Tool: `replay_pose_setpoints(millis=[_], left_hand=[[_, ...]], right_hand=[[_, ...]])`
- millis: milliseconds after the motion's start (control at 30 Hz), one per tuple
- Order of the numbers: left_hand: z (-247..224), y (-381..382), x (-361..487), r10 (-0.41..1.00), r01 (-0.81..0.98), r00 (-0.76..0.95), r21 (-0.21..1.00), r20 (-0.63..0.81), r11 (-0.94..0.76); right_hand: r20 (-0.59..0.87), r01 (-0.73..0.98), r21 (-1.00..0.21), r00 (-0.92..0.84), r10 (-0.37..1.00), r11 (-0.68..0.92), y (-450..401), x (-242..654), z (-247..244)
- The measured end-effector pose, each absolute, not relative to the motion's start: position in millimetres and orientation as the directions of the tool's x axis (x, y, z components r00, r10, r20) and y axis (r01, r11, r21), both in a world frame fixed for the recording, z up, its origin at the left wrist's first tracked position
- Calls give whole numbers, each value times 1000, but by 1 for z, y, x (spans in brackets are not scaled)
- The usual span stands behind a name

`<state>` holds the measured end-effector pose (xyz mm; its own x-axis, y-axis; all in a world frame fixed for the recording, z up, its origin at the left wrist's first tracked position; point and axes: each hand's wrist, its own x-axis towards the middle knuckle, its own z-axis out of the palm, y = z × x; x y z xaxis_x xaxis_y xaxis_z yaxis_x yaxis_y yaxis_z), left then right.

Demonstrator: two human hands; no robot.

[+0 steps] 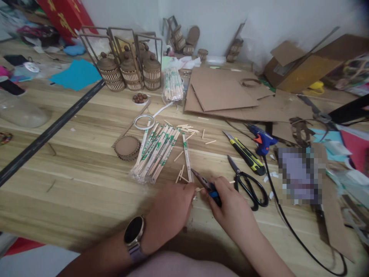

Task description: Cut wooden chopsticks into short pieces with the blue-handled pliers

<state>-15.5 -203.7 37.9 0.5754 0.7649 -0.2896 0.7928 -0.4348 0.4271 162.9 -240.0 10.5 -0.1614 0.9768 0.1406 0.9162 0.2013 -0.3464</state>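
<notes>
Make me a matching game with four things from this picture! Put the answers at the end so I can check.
Things
1. pliers
2. utility knife
3. glue gun
4. watch

Clues
A. yellow and black, lying on the table
B. round and dark-faced
C. held in the right hand
D. blue, with an orange trigger

Pairs: 1-C, 2-A, 3-D, 4-B

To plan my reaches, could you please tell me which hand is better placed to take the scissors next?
Probably the right hand: it lies nearer the scissors than the left hand, though it holds pliers.
</notes>
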Motion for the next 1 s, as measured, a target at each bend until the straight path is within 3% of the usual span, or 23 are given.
replay_pose_setpoints(millis=[333,400,467,567,667,733,1000], left_hand=[[36,-206,-11,775,815,555,385,-302,-433],[34,-203,-16,774,774,574,485,-266,-407],[34,-198,-23,733,649,638,677,-236,-347],[32,-189,-29,629,377,727,926,-276,-29],[24,-188,-28,602,187,720,932,-346,311],[19,-190,-24,583,126,726,904,-365,409],[14,-195,-21,523,158,764,895,-378,417]], right_hand=[[134,966,-213,-123,983,150,-239,149,11],[103,937,-312,-130,986,156,-236,155,17],[32,858,-490,-160,987,155,-234,164,27],[-98,726,-680,-225,969,100,-234,178,45],[-148,688,-723,-248,957,66,-236,181,58],[-168,656,-752,-282,945,62,-237,176,62],[-146,613,-784,-334,931,97,-235,162,56]])
